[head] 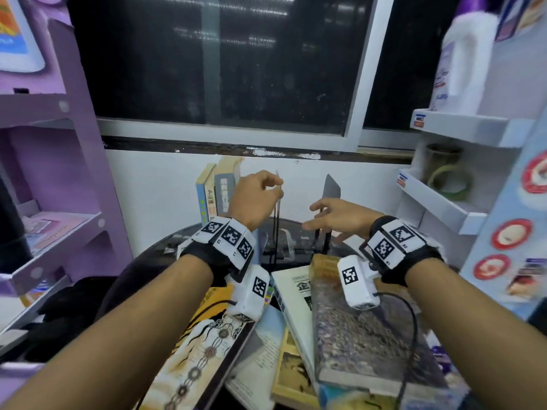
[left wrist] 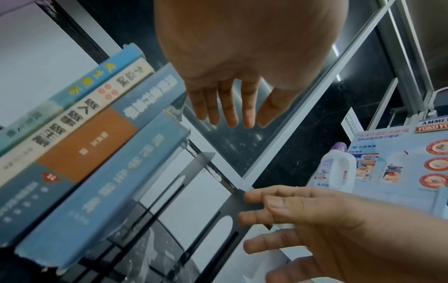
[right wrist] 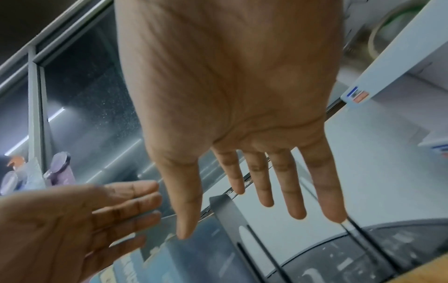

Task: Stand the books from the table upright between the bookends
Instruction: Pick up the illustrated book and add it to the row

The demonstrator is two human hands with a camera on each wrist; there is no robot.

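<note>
Left hand (head: 254, 196): raised at centre frame in the head view, just right of the row of upright books (head: 217, 190). The left wrist view shows its fingers (left wrist: 224, 107) straight and spread, grasping nothing. Contact with the nearer bookend (head: 277, 202) cannot be determined.

Right hand (head: 340, 216): extended at centre right of the head view, in front of the far bookend (head: 331, 190). The right wrist view shows its fingers (right wrist: 266, 181) straight and apart, grasping nothing.

Upright books: four spines are visible in the left wrist view, at the left of the frame, tilted by the lens: a light blue spine, a cream spine, a grey-and-orange spine and a blue spine (left wrist: 126, 181) nearest the bookends. They stand at the rear of the dark round table (head: 284, 247), against the white wall under the window.

Bookends: two dark metal plates stand upright, with a gap between them.

Flat books: a loose pile lies at the lower centre of the head view, below both wrists. It includes a yellow illustrated book (head: 201, 350), a white book (head: 293, 297) and a mottled purple-brown book (head: 355, 341) on top at the right.

Surroundings: purple shelving at the left edge, white shelving with a white jug (head: 461, 60) at the upper right.
</note>
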